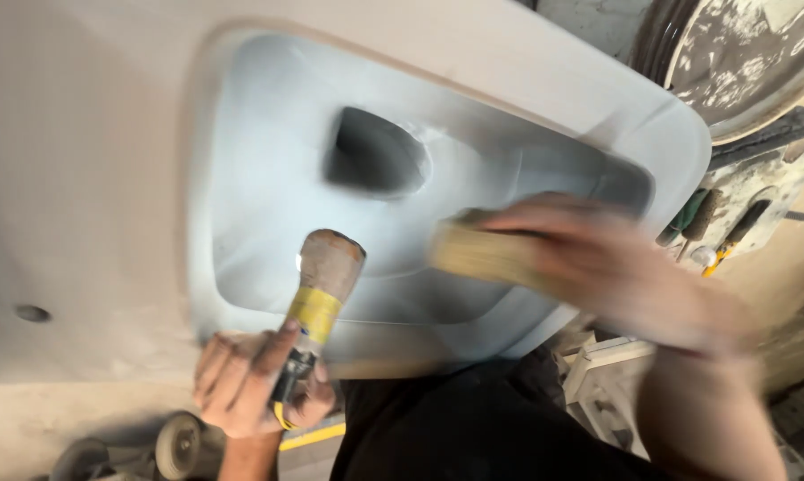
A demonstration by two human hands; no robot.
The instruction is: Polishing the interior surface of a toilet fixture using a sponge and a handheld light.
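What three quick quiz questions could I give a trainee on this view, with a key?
1. True or false: the left hand grips a tool with a yellow band.
2. What does the right hand hold against the pale basin? A) sponge block B) hammer C) cup
3. Fill in: the dark opening lies in the basin's ____ wall.

Key: 1 true; 2 A, a tan sponge block, blurred; 3 inner.
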